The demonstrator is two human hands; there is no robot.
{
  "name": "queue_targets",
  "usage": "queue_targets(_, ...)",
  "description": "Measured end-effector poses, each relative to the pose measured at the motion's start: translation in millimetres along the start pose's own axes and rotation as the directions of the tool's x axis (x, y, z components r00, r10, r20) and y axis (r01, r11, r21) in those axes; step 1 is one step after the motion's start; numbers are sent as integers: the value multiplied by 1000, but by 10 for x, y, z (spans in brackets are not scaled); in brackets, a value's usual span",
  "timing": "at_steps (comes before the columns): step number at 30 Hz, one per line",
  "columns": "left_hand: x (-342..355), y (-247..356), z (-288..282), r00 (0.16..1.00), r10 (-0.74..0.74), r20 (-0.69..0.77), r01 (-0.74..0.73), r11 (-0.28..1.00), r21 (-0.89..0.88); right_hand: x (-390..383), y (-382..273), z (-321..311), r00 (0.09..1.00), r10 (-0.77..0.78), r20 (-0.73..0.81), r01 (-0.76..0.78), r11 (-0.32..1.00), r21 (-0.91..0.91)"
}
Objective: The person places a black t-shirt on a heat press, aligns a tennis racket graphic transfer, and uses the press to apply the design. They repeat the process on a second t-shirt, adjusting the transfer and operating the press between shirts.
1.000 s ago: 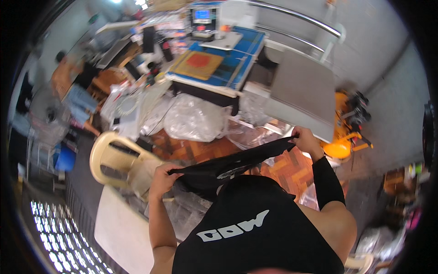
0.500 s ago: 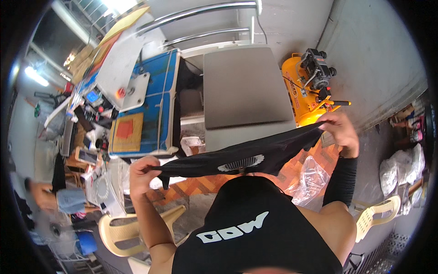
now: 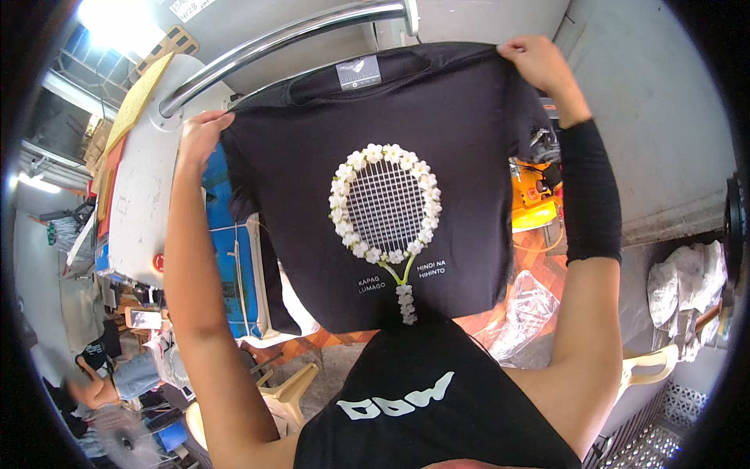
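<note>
A black T-shirt (image 3: 297,187) hangs spread out in front of me, its neck edge at the far end. On its front is a print of a racket ringed with white flowers, with small pale lettering beside the stem. My left hand (image 3: 206,139) pinches the shirt at the left shoulder. My right hand (image 3: 537,62), above a black arm sleeve (image 3: 592,191), pinches the right shoulder. Between the two hands the cloth is pulled fairly taut, and its hem reaches close to my chest. A grey label (image 3: 358,73) shows inside the collar. The shirt hides the grey flat-topped surface behind it.
A chrome rail (image 3: 289,51) runs behind the shirt. At the left stand a white machine (image 3: 141,203) and a blue-topped table (image 3: 244,285). A yellow air compressor (image 3: 535,215), clear plastic bag (image 3: 527,313) and beige chair (image 3: 293,395) are near. Another person (image 3: 98,383) is far left.
Both my hands have moved up and away from me, still gripping the T-shirt. The shirt, seen before as a narrow dark band, now faces me fully and covers the grey surface.
</note>
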State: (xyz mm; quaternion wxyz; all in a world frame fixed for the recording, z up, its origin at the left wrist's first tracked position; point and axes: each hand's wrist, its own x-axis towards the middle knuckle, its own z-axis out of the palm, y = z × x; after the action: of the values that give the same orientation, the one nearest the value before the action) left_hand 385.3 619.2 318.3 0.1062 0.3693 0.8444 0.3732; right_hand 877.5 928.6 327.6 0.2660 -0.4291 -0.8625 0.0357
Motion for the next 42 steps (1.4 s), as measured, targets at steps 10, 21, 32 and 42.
queue_targets(10, 1091, -832, 1901, 939, -325, 114, 320, 703, -635, 700, 557, 2534, 815, 494, 305, -578, 734, 357)
queue_targets(21, -1384, -1157, 2072, 964, 211, -160, -250, 924, -289, -1319, 627, 2274, 909, 268, 319, -364, 883, 296)
queue_targets(32, -4095, -2600, 1696, 603, -465, 648, 773, 140, -619, -4136, 422, 840, 312, 335, 889, -918, 347, 192)
queue_targets(42, -3803, -1907, 942, 831, -267, 489, 538, 157, -828, -3871, 195, 406, 438, 415, 797, -890, 74, 451)
